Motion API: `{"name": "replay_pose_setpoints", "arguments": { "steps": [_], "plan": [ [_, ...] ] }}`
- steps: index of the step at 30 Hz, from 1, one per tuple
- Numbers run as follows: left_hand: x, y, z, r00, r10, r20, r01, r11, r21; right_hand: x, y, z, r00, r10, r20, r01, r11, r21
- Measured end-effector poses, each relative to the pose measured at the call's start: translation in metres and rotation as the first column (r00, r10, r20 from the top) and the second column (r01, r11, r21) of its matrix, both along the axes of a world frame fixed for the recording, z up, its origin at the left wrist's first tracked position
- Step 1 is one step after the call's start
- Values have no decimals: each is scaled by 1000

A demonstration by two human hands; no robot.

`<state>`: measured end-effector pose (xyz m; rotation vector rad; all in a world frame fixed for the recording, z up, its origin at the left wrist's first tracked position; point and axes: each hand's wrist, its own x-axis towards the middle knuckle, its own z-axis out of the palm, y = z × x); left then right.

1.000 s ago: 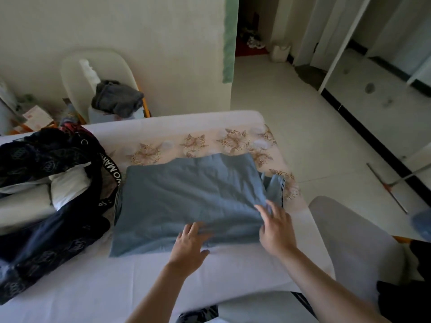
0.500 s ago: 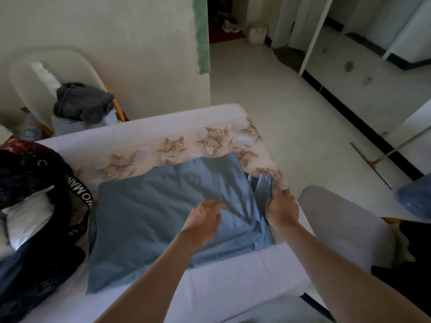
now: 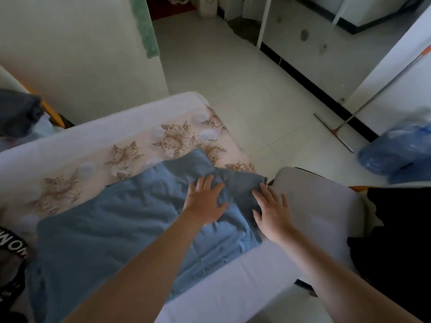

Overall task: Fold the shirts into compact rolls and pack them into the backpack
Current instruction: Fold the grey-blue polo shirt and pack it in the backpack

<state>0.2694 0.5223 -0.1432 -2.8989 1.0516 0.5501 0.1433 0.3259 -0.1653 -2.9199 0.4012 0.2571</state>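
Since 0.5 s ago: the sleeve that stood bunched in the right hand now lies flat. The right hand has let go and opened. The left hand has slid toward 3 o'clock, up to the sleeve seam. The view has swung right, so most of the backpack is cut off at the 9 o'clock edge.

Bed: white sheet with a floral band across it from 9 to 2 o'clock. It fills the lower left half of the view.

Shirt: blue, spread flat on the bed from frame centre down to 7 o'clock. Its sleeve points to 2 o'clock, a darker panel with a dark-trimmed cuff at the bed corner.

Grey cushion: at 3 o'clock, just beside the bed corner and the cuff.

Backpack: dark, only a strap with white letters shows, touching the shirt's 9 o'clock edge.

Blue plastic bag: on the floor at 2 o'clock, well apart from the bed.

Dark grey garment: heaped at 10 o'clock beyond the bed.

Squeegee: head on the floor at 2 o'clock, long handle rising toward 1 o'clock.

Left hand: palm down on the shirt body, fingers straight and spread, tips at the sleeve seam.

Right hand: palm down, fingers straight and spread, resting on the sleeve's 4 o'clock edge. The two hands lie close together without touching.
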Motion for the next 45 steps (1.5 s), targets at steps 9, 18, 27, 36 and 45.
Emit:
{"name": "replay_pose_setpoints", "arguments": {
  "steps": [9,18,27,36,45],
  "plan": [
    [17,-104,7,945,-305,-116,269,930,-248,-2,3,1,948,-313,-56,318,928,193],
    [39,-87,31,964,-114,-239,3,908,-418,-1,3,10,938,-347,-17,334,888,315],
    [42,17,77,972,-38,-230,-15,975,-223,3,43,66,981,-90,172,16,922,387],
    [6,22,29,945,-319,71,321,947,-6,4,67,54,994,-84,64,51,912,407],
    [40,-9,22,859,-481,177,474,877,80,-2,51,25,988,-154,5,147,954,262]
  ]
}}
